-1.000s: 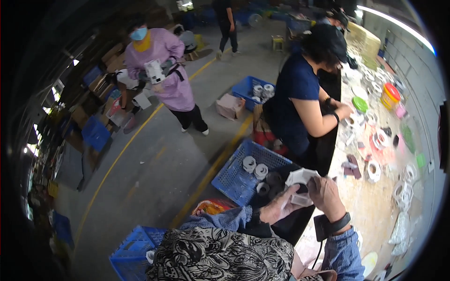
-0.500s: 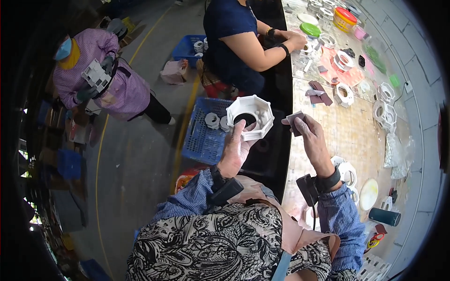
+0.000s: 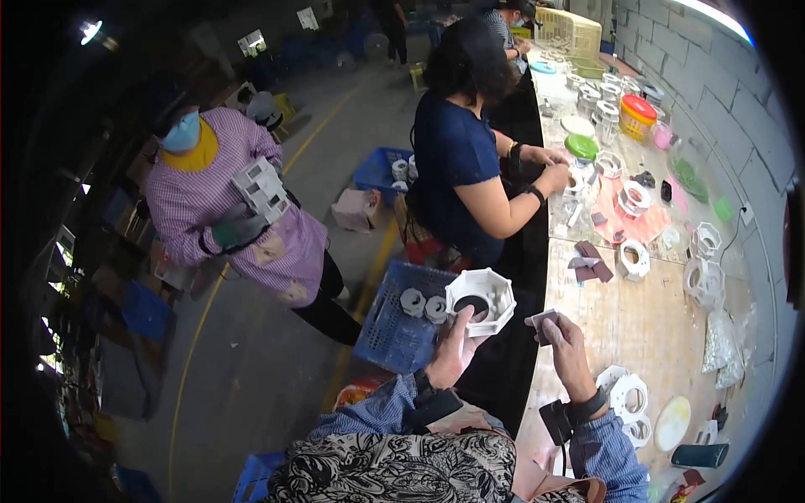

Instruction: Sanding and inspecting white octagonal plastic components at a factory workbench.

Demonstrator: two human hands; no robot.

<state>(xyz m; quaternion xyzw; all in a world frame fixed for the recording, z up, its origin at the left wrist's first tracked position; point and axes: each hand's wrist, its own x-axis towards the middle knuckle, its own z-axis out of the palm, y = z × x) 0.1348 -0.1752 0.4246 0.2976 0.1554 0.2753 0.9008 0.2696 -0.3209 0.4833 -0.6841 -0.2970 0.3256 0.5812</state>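
Wooden bench, right of frame: white ring-shaped parts, lower right; brown sheets, right of centre; red-lidded tub, upper right.

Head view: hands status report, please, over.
Left hand: holding white octagonal piece. Right hand: pinching brown sheet, apart from the piece. Blue basket off to the left, not between them.

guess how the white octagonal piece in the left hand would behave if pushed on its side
The white octagonal piece looks stiff: its edges stand crisp in the left hand's grip. It is probably light for its size, being hollow with a large opening. Its flat outer sides would likely resist rolling.
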